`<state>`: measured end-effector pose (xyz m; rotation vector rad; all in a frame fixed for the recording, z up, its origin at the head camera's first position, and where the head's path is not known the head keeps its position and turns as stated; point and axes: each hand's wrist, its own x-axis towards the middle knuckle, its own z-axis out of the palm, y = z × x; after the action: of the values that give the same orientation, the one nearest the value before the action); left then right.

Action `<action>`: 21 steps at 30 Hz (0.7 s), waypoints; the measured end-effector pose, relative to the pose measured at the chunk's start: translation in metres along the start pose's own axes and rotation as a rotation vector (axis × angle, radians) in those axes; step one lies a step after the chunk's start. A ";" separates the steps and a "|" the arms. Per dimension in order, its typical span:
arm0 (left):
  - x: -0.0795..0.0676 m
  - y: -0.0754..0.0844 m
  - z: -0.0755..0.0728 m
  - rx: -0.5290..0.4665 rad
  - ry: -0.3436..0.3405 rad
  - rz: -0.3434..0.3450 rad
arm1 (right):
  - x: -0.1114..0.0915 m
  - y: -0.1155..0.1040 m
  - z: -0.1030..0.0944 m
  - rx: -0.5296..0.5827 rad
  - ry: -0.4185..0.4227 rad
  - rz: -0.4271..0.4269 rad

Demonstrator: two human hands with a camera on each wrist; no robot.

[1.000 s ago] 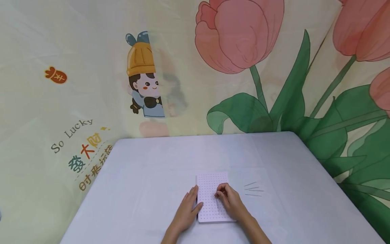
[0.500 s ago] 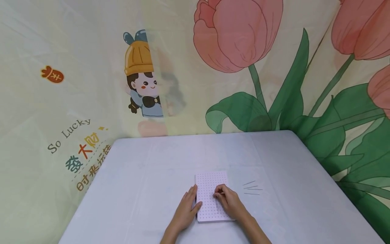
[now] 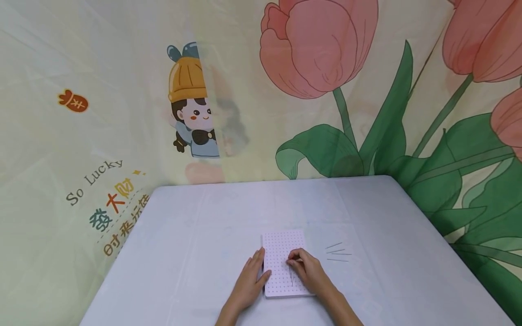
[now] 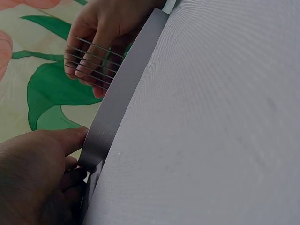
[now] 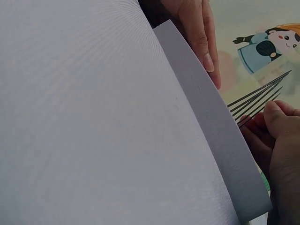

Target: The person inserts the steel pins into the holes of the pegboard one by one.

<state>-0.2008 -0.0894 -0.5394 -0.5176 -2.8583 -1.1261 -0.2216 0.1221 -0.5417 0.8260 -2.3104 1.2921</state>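
Note:
A white block [image 3: 281,242] with a dotted grid on top lies on the table. My left hand [image 3: 249,278] rests along its left side, fingers straight, thumb at the top edge. Over the middle of the block, my right hand [image 3: 307,270] has thumb and fingertips pinched together at the upper end of a thin needle. Several thin needles [image 5: 258,89] stand up from the block, slightly tilted, as the right wrist view shows. In the left wrist view these needles [image 4: 99,47] cross in front of the right hand's fingers. The right hand covers the block's right edge.
Several loose needles [image 3: 339,260] lie fanned out on the table, right of the block. A white cloth [image 3: 220,213] covers the table. Behind it hangs a printed backdrop with tulips [image 3: 322,50] and a cartoon child [image 3: 195,113].
Both hands keep nearly the same place; the right fingertips stay at the needle over the block. The head view shifts very slightly.

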 end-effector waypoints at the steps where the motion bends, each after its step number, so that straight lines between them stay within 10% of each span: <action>1: 0.000 0.000 0.000 -0.001 -0.002 -0.002 | 0.000 0.000 0.000 0.001 0.001 -0.004; 12: 0.002 0.000 0.002 0.008 -0.021 -0.034 | 0.000 0.005 -0.009 0.274 0.121 0.214; 21: 0.003 -0.002 0.004 0.013 -0.026 -0.046 | -0.010 0.025 -0.063 -0.091 0.215 0.406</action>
<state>-0.2042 -0.0870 -0.5431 -0.4710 -2.9120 -1.1147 -0.2283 0.1897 -0.5307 0.1768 -2.4120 1.3429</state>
